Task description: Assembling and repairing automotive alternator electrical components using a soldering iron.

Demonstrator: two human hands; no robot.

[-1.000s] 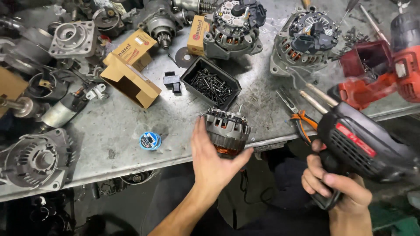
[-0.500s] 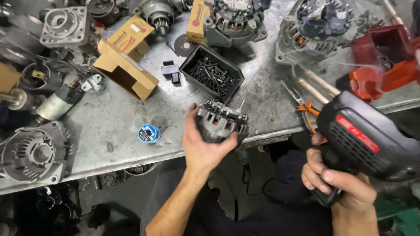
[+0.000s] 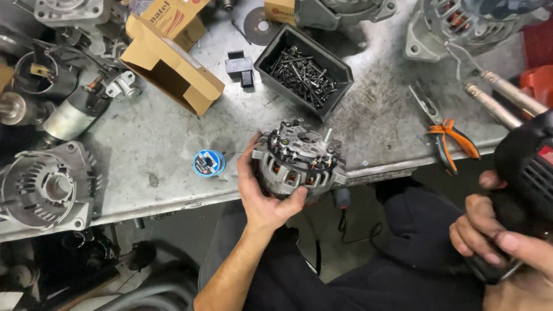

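Black tray of screws behind alternator, orange pliers right

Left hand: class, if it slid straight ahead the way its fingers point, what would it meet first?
The left hand already wraps the alternator. Beyond that, the line probably leads to the black tray of screws up the metal bench, though depth is unclear.

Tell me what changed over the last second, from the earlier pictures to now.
The left hand has closed more fully around the alternator at the bench edge; a second ago it only cupped its near side. The alternator sits slightly nearer the blue spool. The right hand still grips the black and red power drill off the bench. The screw tray, orange-handled pliers and open cardboard box stayed put.
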